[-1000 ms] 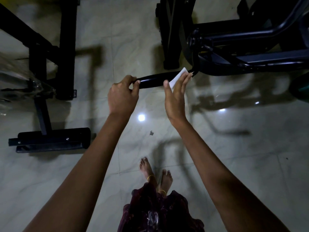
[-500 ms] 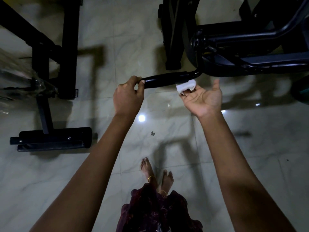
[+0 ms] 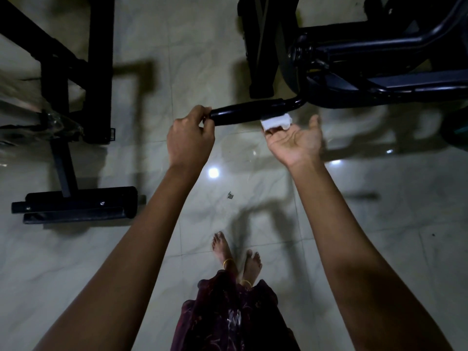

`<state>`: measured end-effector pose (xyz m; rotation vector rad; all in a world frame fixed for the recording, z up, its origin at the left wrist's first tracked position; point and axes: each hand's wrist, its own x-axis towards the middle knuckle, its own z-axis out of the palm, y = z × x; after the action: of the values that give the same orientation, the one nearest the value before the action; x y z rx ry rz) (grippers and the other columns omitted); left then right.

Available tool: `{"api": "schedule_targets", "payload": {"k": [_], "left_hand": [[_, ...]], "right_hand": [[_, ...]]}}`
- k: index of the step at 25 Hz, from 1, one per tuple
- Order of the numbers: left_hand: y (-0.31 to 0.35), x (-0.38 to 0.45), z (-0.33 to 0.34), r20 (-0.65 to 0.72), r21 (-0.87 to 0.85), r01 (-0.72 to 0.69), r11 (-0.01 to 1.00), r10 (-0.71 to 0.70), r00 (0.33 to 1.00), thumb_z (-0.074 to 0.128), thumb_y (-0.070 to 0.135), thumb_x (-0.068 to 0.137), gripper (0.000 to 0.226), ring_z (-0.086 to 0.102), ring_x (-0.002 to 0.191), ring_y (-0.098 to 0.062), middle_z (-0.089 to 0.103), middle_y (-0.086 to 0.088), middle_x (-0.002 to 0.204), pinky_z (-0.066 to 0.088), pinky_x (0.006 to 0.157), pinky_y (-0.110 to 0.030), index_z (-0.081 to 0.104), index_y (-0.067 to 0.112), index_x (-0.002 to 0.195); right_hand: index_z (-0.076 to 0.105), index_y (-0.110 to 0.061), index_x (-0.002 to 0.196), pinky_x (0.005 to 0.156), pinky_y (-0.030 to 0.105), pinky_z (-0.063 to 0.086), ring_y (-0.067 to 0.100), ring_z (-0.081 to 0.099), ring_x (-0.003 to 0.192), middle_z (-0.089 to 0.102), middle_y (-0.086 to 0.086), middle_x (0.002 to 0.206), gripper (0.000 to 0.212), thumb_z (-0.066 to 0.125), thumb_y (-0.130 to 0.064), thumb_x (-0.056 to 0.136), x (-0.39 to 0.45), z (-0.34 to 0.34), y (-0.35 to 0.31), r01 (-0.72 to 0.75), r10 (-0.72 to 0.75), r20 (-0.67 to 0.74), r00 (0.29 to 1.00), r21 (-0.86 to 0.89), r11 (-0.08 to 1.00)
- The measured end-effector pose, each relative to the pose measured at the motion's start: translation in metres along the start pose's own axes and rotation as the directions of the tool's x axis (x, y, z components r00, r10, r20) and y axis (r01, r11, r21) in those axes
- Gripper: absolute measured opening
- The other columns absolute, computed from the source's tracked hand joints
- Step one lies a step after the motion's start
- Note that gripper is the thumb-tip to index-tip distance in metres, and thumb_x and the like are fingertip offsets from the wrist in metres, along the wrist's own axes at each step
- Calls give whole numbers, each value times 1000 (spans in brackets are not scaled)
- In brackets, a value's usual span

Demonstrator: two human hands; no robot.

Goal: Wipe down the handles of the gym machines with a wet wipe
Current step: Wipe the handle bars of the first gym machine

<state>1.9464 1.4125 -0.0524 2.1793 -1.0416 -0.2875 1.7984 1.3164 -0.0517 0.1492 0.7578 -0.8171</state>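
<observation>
Little has shifted: left hand (image 3: 189,139) pinches handle (image 3: 247,111) end; right hand (image 3: 295,139), palm-up, presses wipe (image 3: 276,122) underneath.

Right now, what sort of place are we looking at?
Probably a small gym, perhaps in a home: black exercise machines stand on a pale tiled floor, and a padded handle is being wiped with a white wipe.

left hand (image 3: 188,138) on handle (image 3: 249,111) end, wipe (image 3: 276,122) under it at right
</observation>
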Motion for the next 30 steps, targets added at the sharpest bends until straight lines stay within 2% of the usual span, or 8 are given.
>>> {"api": "schedule_targets", "payload": {"k": [4, 6, 10, 14, 18, 21, 24, 30], "left_hand": [[-4, 0, 1, 1, -2, 11, 1000, -11, 1000, 40, 21, 80, 40, 57, 62, -33, 69, -13, 80, 45, 58, -37, 68, 13, 107], [-4, 0, 0, -1, 14, 4, 1000, -4, 1000, 43, 19, 82, 36, 56, 62, -33, 68, -13, 78, 41, 57, -33, 68, 13, 107], [-6, 1, 0, 9, 35, -2, 999, 2, 1000, 45, 8, 85, 34, 56, 64, -34, 69, -14, 82, 39, 58, -30, 67, 13, 110], [-9, -3, 1, 21, 16, -6, 1000, 6, 1000, 39, 1, 79, 47, 62, 86, -32, 68, -16, 105, 52, 77, -40, 63, 11, 118], [-8, -7, 0, 46, 3, -74, 997, 74, 996, 42, 1, 81, 45, 49, 124, -27, 59, -18, 126, 32, 109, -40, 61, 5, 122], [-13, -10, 0, 55, -5, -118, 993, 118, 991, 46, 13, 86, 39, 49, 125, -27, 60, -16, 126, 30, 108, -39, 60, 4, 122], [-18, -10, 6, 40, 14, -167, 986, 167, 985, 41, 29, 93, 40, 49, 124, -28, 60, -14, 125, 30, 104, -36, 62, 5, 117], [-22, -1, 9, 41, 64, -144, 987, 142, 989, 32, 34, 98, 44, 32, 139, -25, 50, -11, 139, 5, 114, -38, 64, 6, 108]], "right_hand": [[49, 3, 120, 113, 40, 26, 32, 39, 131, 47, 24, 134, 77, 20, -62, 92, -7, -9, 5, -41, 45, 43, 998, -96, 995], [45, 3, 127, 114, 42, 24, 32, 36, 134, 48, 25, 132, 78, 19, -62, 92, -10, -10, 3, -5, 7, 48, 999, -43, 999], [51, 4, 107, 109, 40, 30, 33, 40, 131, 46, 24, 135, 74, 22, -62, 92, -4, 5, 24, -47, 50, 41, 998, -61, 997], [41, 4, 132, 114, 40, 24, 33, 37, 133, 40, 23, 142, 84, 20, -65, 90, -17, -2, 25, -78, 87, 63, 994, -132, 988], [36, 4, 136, 113, 41, 26, 34, 38, 132, 40, 25, 141, 84, 23, -65, 90, -9, 5, 32, -91, 95, 69, 993, -66, 994], [35, 5, 136, 111, 40, 27, 35, 36, 133, 39, 26, 141, 87, 21, -67, 89, -14, 4, 39, -120, 139, 97, 986, -177, 977], [33, 5, 138, 112, 41, 26, 35, 34, 134, 36, 25, 143, 89, 22, -68, 88, -10, 0, 31, -107, 115, 109, 987, -79, 991], [40, 6, 132, 105, 41, 29, 34, 35, 134, 37, 25, 143, 87, 19, -67, 89, -14, 2, 49, -165, 188, 124, 974, -175, 971]]}}
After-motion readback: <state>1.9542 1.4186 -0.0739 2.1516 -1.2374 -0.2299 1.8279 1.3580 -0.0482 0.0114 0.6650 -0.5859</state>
